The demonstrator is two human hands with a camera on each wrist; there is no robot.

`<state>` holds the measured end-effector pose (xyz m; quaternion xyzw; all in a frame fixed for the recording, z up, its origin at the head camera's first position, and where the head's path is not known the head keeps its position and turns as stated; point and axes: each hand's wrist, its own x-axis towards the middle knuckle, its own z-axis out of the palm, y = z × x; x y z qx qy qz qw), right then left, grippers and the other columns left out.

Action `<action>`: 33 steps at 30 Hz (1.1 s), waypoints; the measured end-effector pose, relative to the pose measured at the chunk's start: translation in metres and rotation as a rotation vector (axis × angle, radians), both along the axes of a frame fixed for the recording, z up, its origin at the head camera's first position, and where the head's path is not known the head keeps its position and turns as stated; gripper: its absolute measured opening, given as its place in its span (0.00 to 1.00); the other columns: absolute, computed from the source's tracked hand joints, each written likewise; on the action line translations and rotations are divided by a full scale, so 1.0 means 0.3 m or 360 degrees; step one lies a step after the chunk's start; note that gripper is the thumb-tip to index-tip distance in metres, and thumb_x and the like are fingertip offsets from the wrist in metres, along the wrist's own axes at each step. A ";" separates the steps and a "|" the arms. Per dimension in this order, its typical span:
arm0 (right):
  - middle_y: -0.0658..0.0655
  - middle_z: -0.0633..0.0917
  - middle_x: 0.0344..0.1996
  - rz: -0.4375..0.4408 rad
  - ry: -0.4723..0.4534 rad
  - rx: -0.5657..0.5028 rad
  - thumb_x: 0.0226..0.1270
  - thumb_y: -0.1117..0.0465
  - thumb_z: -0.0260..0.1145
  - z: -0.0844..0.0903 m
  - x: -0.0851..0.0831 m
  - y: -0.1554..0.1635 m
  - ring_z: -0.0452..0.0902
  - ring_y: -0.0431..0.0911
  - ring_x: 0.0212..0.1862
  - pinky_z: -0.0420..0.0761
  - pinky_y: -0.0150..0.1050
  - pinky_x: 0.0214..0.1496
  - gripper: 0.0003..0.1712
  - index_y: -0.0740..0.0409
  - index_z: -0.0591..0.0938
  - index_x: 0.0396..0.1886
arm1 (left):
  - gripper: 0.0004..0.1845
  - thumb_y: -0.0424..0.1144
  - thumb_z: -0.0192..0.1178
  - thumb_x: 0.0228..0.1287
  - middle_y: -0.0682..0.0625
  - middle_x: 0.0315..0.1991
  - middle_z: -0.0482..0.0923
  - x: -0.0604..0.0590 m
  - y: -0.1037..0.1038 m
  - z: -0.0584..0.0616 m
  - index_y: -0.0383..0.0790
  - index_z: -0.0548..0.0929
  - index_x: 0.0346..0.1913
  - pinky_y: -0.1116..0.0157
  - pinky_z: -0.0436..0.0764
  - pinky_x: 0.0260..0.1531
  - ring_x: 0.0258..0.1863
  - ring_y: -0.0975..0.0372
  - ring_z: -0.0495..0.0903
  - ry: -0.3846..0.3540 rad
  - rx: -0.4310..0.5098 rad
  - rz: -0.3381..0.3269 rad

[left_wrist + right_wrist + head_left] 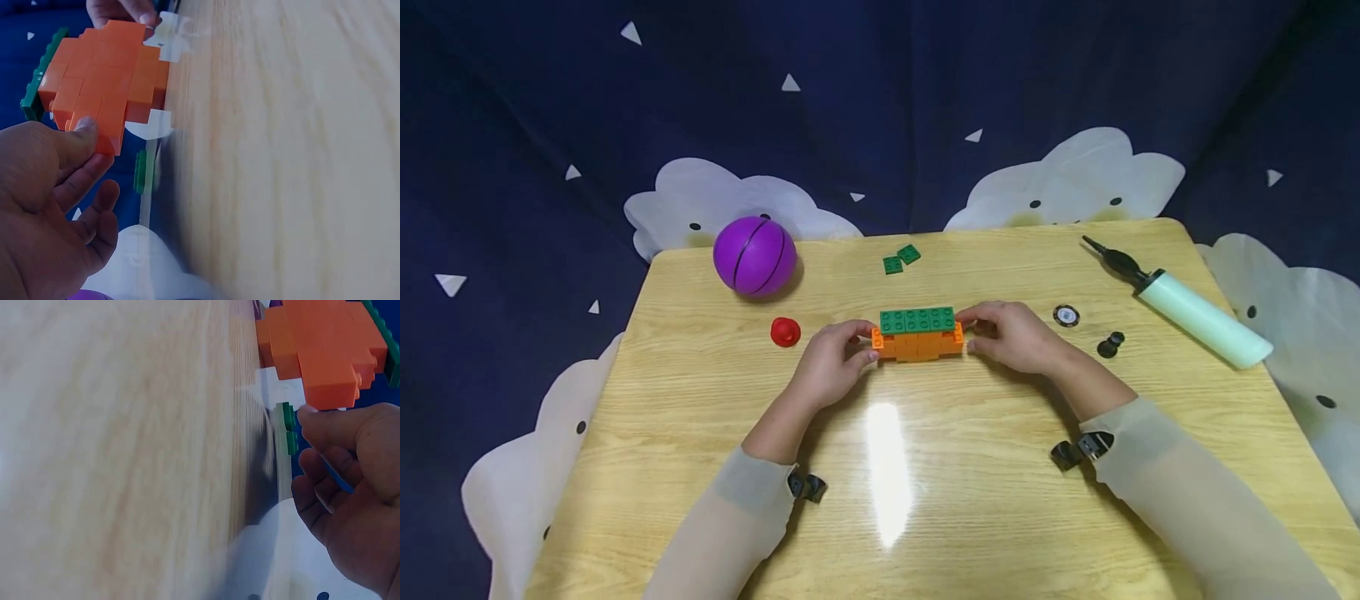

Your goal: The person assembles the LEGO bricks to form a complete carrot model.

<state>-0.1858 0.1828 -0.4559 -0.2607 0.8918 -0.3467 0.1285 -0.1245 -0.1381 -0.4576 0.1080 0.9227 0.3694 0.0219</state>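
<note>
Brick block [919, 334] btwn both hands, no legible writing

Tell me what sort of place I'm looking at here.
Likely a staged tabletop play setup: a wooden table, a dark cloud-print backdrop, and toys, namely a brick block and a purple ball.

We see even overhead light, with a bright glare streak on the table [887, 467] near centre. Head view bends at its edges. Both wrist views blur the near tabletop; shadows are soft.
</note>
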 end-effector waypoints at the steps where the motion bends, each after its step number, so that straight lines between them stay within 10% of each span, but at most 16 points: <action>1: 0.58 0.85 0.57 0.0002 0.0009 -0.0001 0.68 0.66 0.73 -0.001 -0.007 -0.001 0.82 0.52 0.53 0.82 0.50 0.56 0.26 0.58 0.82 0.65 | 0.17 0.43 0.70 0.69 0.51 0.52 0.85 0.000 0.001 0.000 0.45 0.84 0.58 0.54 0.78 0.55 0.50 0.55 0.80 0.0000 0.0004 0.0001; 33: 0.62 0.84 0.57 -0.0030 0.0167 0.0031 0.73 0.62 0.68 -0.025 -0.275 -0.190 0.81 0.55 0.53 0.79 0.52 0.59 0.24 0.64 0.80 0.66 | 0.17 0.42 0.69 0.70 0.52 0.54 0.84 0.007 0.000 -0.008 0.45 0.84 0.59 0.53 0.77 0.59 0.53 0.56 0.80 -0.0022 0.0081 0.0029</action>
